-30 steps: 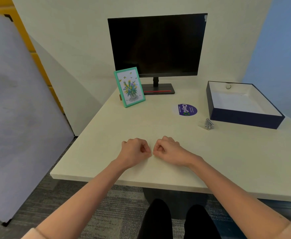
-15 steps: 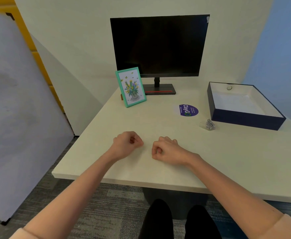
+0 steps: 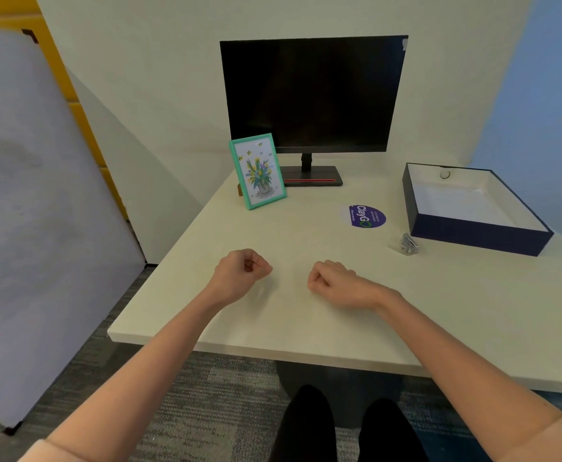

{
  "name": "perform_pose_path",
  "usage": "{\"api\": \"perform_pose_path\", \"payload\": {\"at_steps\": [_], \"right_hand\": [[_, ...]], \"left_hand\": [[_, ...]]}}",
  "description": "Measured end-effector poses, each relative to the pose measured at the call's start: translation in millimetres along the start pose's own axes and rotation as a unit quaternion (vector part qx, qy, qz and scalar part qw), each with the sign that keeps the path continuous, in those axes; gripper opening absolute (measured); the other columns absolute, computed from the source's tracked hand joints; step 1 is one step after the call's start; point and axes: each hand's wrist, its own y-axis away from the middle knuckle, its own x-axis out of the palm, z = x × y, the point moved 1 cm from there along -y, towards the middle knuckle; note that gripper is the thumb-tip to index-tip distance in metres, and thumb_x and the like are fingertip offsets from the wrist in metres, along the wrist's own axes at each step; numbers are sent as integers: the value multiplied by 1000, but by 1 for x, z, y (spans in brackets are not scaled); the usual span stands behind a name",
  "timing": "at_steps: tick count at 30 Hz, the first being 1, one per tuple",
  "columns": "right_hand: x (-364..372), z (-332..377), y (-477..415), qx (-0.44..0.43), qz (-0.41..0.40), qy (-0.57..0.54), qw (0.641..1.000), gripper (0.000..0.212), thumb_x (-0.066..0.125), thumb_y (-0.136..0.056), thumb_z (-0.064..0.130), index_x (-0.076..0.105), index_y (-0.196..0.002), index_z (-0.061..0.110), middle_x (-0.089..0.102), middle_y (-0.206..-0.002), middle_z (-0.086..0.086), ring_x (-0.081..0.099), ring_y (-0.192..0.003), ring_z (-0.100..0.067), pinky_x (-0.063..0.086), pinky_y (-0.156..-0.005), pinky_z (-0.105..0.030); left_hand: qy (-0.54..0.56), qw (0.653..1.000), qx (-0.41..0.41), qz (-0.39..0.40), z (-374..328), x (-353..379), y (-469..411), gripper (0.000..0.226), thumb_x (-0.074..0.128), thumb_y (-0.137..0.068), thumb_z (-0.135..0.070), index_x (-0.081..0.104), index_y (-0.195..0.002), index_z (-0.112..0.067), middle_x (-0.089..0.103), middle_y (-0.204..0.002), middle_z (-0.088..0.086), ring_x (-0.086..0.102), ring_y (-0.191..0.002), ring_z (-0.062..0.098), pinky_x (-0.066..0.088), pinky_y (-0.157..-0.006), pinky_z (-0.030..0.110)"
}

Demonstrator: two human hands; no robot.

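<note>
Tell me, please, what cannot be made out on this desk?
All head view.
Small metal object beside the box: too small to identify.
Round item inside the box: too small.
Sticker fine print: too small.
Table, right end: cut by picture edge.
Palms of left hand and right hand: hidden by curled fingers.

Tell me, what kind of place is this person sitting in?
Most likely an office workstation: a dark monitor stands at the back of a pale desk, a grey board stands at the left, and grey carpet tiles cover the floor. A framed flower picture suggests someone's own desk.
</note>
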Motion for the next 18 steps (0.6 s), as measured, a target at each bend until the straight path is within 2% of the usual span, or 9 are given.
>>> {"api": "perform_pose_path", "payload": {"at_steps": [5,11,14,18], "right_hand": [[-27,-16,6,21,-62,-50,997,9,42,-94,26,49,-90,23,53,-102,1,48,-101,-20,40,-97,-46],[-50,-36,44,53,-120,-52,990,14,42,-96,27,43,-82,31,51,-101,3,47,-102,-20,39,-99,-47],[-62,-57,79,86,-145,-59,984,11,42,-97,28,46,-87,26,48,-95,7,46,-97,-17,38,-99,-46],[-82,-91,143,139,-182,-65,971,13,41,-98,29,50,-94,20,51,-99,6,48,-95,-17,41,-97,-46]], "left_hand": [[35,999,30,12,-36,20,-10,8,67,-86,-22,65,-82,-15,65,-83,2,55,-74,12,44,-70,23],[53,994,86,51,-88,77,-19,8,66,-86,-22,63,-84,-14,62,-78,-3,52,-69,10,43,-67,21],[68,988,110,80,-118,110,-18,7,67,-86,-21,63,-83,-16,66,-81,1,56,-73,13,48,-73,28],[71,976,154,136,-166,162,-7,6,65,-86,-21,64,-84,-16,70,-88,9,62,-80,19,53,-87,42]]}}
